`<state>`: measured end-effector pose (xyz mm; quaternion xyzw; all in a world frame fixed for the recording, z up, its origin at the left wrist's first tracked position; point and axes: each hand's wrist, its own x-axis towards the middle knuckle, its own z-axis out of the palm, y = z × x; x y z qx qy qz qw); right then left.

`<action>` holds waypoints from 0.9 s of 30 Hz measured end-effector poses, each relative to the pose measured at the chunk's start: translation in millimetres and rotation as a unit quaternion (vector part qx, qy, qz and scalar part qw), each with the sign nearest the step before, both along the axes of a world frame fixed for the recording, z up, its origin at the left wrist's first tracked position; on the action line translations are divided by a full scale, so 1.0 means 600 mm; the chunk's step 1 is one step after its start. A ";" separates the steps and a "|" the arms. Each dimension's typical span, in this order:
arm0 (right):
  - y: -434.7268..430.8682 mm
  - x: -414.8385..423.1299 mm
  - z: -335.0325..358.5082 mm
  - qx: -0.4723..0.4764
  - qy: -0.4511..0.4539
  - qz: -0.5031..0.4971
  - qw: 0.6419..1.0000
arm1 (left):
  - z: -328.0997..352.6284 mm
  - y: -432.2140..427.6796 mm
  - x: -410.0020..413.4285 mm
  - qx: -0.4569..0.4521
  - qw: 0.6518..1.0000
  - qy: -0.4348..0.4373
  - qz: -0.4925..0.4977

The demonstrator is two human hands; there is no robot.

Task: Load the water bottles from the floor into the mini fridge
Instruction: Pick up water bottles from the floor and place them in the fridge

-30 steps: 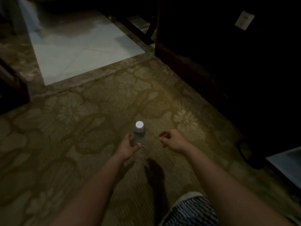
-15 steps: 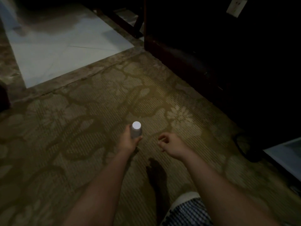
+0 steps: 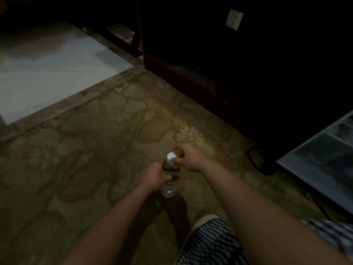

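Observation:
A clear water bottle (image 3: 169, 188) with a white cap is held upright above the patterned carpet. My left hand (image 3: 155, 175) grips its body from the left. My right hand (image 3: 188, 157) is at the bottle's neck, its fingers pinching around the white cap. The open mini fridge (image 3: 324, 159) shows at the right edge, with pale shelves inside. The room is dim and the bottle's middle is hidden behind my left fingers.
A dark wooden cabinet (image 3: 229, 73) runs along the right, with a white wall socket (image 3: 234, 19) above. Pale tiles (image 3: 47, 69) lie at the upper left. A dark cable loop (image 3: 256, 157) rests on the carpet by the fridge. My knee in checked shorts (image 3: 210, 241) is below.
My left hand has lifted the bottle off the carpet and drawn it closer. My right hand moved in from the side and took hold at the cap.

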<state>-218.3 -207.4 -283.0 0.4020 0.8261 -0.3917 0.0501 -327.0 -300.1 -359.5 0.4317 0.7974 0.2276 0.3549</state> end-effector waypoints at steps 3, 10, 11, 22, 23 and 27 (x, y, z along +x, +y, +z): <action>0.009 0.032 0.048 0.036 -0.025 0.033 0.999 | 0.047 0.014 0.025 0.029 0.998 -0.014 -0.046; 0.022 0.128 0.138 0.116 -0.027 0.034 0.992 | 0.165 0.050 0.093 0.077 0.984 -0.021 -0.157; 0.023 0.145 0.151 0.125 -0.020 0.026 0.992 | 0.181 0.055 0.107 0.084 0.983 -0.014 -0.163; 0.026 0.329 0.271 0.200 0.065 -0.091 0.973 | 0.310 0.113 0.265 0.171 0.963 0.048 -0.201; 0.025 0.347 0.281 0.203 0.075 -0.105 0.970 | 0.321 0.117 0.283 0.179 0.961 0.048 -0.204; 0.013 0.424 0.318 0.222 0.109 -0.161 0.955 | 0.362 0.127 0.357 0.210 0.954 0.034 -0.210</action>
